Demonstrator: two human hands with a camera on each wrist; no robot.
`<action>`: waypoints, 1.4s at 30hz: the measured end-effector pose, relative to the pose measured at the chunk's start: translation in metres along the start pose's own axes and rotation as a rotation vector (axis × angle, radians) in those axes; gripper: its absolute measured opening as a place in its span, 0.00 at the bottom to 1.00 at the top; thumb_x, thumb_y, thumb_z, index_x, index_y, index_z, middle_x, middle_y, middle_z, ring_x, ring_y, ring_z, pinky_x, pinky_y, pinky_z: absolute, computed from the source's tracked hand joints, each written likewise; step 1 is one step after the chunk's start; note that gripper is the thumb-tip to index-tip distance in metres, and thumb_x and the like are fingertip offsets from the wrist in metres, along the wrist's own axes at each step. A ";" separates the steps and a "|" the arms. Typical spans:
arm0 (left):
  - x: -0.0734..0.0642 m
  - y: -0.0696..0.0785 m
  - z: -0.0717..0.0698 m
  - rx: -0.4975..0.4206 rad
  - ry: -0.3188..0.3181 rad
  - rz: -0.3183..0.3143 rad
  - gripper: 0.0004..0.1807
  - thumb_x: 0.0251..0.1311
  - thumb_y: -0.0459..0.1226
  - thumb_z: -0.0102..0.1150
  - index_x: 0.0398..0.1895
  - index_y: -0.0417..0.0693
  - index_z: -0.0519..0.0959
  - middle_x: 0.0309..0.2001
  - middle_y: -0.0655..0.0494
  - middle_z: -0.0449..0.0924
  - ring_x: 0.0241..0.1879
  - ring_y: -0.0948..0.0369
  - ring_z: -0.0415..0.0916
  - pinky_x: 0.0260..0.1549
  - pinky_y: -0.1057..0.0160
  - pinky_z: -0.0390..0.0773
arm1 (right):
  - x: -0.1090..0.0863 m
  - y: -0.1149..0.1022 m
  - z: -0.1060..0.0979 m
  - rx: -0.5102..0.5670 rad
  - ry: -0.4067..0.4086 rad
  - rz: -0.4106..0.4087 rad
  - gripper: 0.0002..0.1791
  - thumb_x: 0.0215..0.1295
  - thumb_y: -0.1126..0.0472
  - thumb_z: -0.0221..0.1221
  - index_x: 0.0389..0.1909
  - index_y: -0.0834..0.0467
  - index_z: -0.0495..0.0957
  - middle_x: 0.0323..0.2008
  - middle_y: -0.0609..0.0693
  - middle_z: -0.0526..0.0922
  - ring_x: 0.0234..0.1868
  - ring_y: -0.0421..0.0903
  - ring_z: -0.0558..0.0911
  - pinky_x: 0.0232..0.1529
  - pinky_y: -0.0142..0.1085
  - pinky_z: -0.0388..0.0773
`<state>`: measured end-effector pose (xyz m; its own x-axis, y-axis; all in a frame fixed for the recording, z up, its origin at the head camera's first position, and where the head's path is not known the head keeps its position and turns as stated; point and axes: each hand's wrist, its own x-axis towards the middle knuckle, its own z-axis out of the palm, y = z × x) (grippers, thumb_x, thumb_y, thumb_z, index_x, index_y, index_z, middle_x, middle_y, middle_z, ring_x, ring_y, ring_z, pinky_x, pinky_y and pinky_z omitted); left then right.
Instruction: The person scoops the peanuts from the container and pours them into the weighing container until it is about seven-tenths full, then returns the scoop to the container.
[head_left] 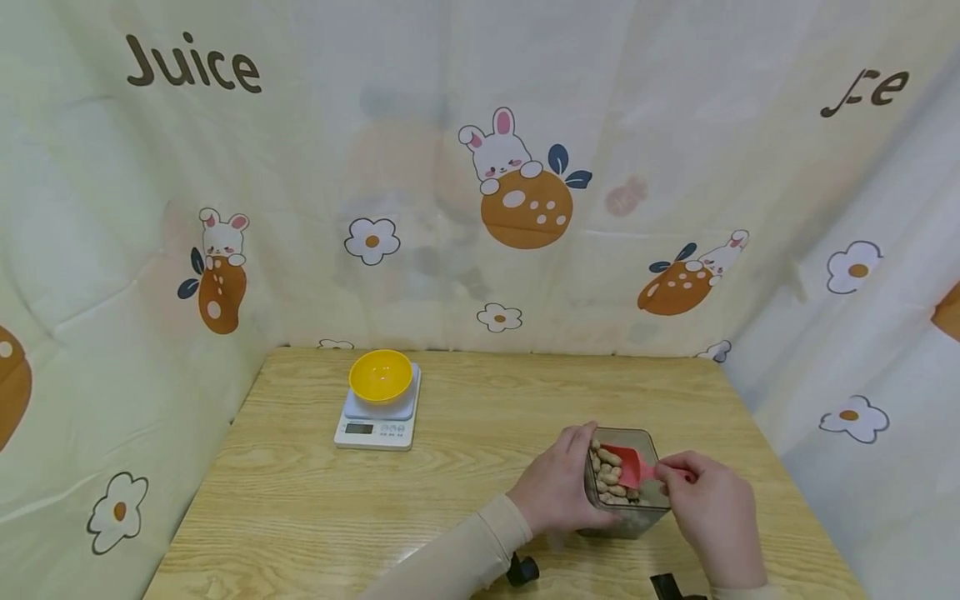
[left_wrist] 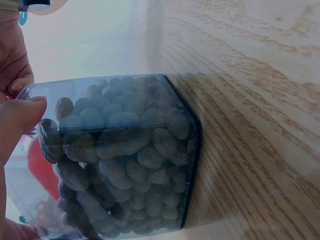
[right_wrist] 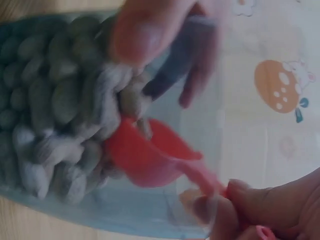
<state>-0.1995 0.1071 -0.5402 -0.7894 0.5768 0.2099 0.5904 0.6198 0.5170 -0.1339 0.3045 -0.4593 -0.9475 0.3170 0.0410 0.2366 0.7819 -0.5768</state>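
A clear plastic container (head_left: pixel 628 523) of unshelled peanuts (head_left: pixel 606 475) stands on the table's right side. My left hand (head_left: pixel 557 483) grips its left side, thumb in front and fingers behind. Between the thumb and fingers of my right hand (head_left: pixel 712 508) is the handle of a red scoop (head_left: pixel 628 467), whose head is inside the container against the peanuts. In the right wrist view the scoop (right_wrist: pixel 150 155) meets the heap, with a peanut at its mouth. Through the wall in the left wrist view, peanuts (left_wrist: pixel 120 160) fill much of the container.
At the back left a white digital scale (head_left: pixel 375 433) carries a yellow bowl (head_left: pixel 381 377). The wood-grain table (head_left: pixel 300 500) is bounded behind and at both sides by a printed curtain (head_left: pixel 420 167). Black wrist mount parts (head_left: pixel 522 571) show near the front.
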 end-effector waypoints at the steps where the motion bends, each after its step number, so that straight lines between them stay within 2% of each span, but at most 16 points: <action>1: 0.000 0.000 0.000 0.002 0.004 0.003 0.70 0.48 0.69 0.78 0.88 0.55 0.49 0.75 0.57 0.68 0.61 0.67 0.79 0.57 0.71 0.83 | -0.001 -0.001 0.002 -0.019 0.040 -0.022 0.09 0.73 0.59 0.67 0.43 0.60 0.91 0.28 0.50 0.91 0.23 0.41 0.80 0.19 0.35 0.69; 4: 0.000 0.000 -0.001 0.003 0.007 0.008 0.70 0.48 0.69 0.78 0.88 0.54 0.50 0.75 0.56 0.68 0.61 0.66 0.79 0.58 0.71 0.83 | -0.002 -0.003 0.005 -0.051 0.097 -0.073 0.06 0.71 0.60 0.70 0.39 0.59 0.91 0.25 0.49 0.90 0.21 0.40 0.79 0.17 0.35 0.68; 7: 0.000 -0.001 -0.001 -0.003 0.002 0.004 0.70 0.49 0.69 0.77 0.88 0.55 0.49 0.76 0.56 0.68 0.62 0.66 0.79 0.59 0.71 0.83 | 0.001 -0.003 0.006 -0.033 0.048 -0.072 0.07 0.72 0.59 0.69 0.40 0.60 0.91 0.26 0.50 0.91 0.22 0.40 0.81 0.18 0.35 0.69; 12: 0.001 -0.001 -0.002 -0.008 0.002 0.001 0.70 0.48 0.68 0.78 0.88 0.55 0.49 0.76 0.56 0.68 0.62 0.66 0.79 0.59 0.71 0.82 | 0.012 0.001 0.005 0.102 -0.097 0.041 0.11 0.78 0.60 0.63 0.45 0.64 0.90 0.31 0.55 0.92 0.27 0.44 0.88 0.21 0.36 0.77; 15: 0.002 -0.001 -0.003 0.000 0.009 0.007 0.70 0.47 0.68 0.79 0.87 0.53 0.50 0.76 0.55 0.68 0.62 0.65 0.79 0.60 0.71 0.82 | 0.018 0.002 0.004 0.206 -0.141 0.114 0.14 0.80 0.62 0.60 0.48 0.69 0.88 0.31 0.55 0.92 0.28 0.46 0.88 0.24 0.36 0.83; 20: 0.002 0.000 -0.003 -0.011 0.001 0.002 0.70 0.48 0.68 0.79 0.87 0.53 0.50 0.75 0.56 0.68 0.62 0.66 0.79 0.60 0.71 0.82 | 0.022 0.004 0.003 0.323 -0.153 0.188 0.16 0.80 0.63 0.58 0.52 0.74 0.85 0.29 0.51 0.90 0.28 0.43 0.88 0.28 0.34 0.87; 27: 0.001 0.002 -0.003 -0.023 -0.005 0.012 0.71 0.47 0.68 0.79 0.87 0.53 0.50 0.76 0.55 0.68 0.62 0.65 0.79 0.60 0.70 0.82 | 0.017 0.011 -0.002 0.354 -0.129 0.222 0.17 0.80 0.64 0.57 0.55 0.75 0.83 0.26 0.48 0.88 0.25 0.40 0.85 0.28 0.33 0.87; 30: 0.001 0.002 -0.002 -0.030 -0.014 0.006 0.71 0.47 0.69 0.79 0.88 0.54 0.50 0.76 0.55 0.68 0.63 0.65 0.80 0.60 0.69 0.83 | 0.013 0.011 -0.002 0.305 -0.121 0.192 0.15 0.80 0.63 0.59 0.53 0.73 0.85 0.25 0.48 0.88 0.24 0.40 0.85 0.26 0.33 0.85; 33: 0.001 0.001 -0.003 -0.029 -0.015 -0.009 0.71 0.47 0.70 0.78 0.88 0.55 0.49 0.77 0.56 0.67 0.62 0.65 0.80 0.59 0.69 0.83 | 0.009 0.004 0.003 0.210 -0.118 0.092 0.12 0.79 0.62 0.62 0.48 0.68 0.88 0.25 0.49 0.89 0.24 0.42 0.85 0.23 0.34 0.81; 37: 0.001 0.000 -0.002 -0.016 -0.004 -0.007 0.71 0.48 0.69 0.79 0.88 0.55 0.49 0.77 0.56 0.67 0.61 0.64 0.81 0.58 0.68 0.84 | 0.007 -0.007 0.012 0.076 -0.075 -0.038 0.10 0.76 0.60 0.65 0.42 0.63 0.90 0.25 0.50 0.89 0.22 0.42 0.81 0.19 0.34 0.74; 40: 0.001 0.000 -0.002 -0.013 -0.001 -0.003 0.71 0.47 0.68 0.79 0.88 0.56 0.48 0.76 0.56 0.67 0.60 0.64 0.81 0.58 0.68 0.84 | 0.008 -0.010 0.016 0.072 -0.079 -0.037 0.10 0.76 0.60 0.64 0.41 0.63 0.90 0.25 0.51 0.89 0.23 0.42 0.81 0.20 0.34 0.74; 42: 0.001 0.000 -0.002 -0.015 -0.004 -0.005 0.71 0.47 0.69 0.79 0.88 0.56 0.48 0.76 0.57 0.68 0.59 0.65 0.81 0.57 0.69 0.84 | 0.009 -0.008 0.016 0.135 -0.108 0.005 0.11 0.77 0.62 0.63 0.43 0.66 0.89 0.26 0.52 0.90 0.24 0.42 0.85 0.22 0.33 0.79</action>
<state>-0.2001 0.1067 -0.5387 -0.7915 0.5759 0.2046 0.5842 0.6145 0.5303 -0.1481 0.2922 -0.4670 -0.9658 0.2552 -0.0458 0.2170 0.6993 -0.6811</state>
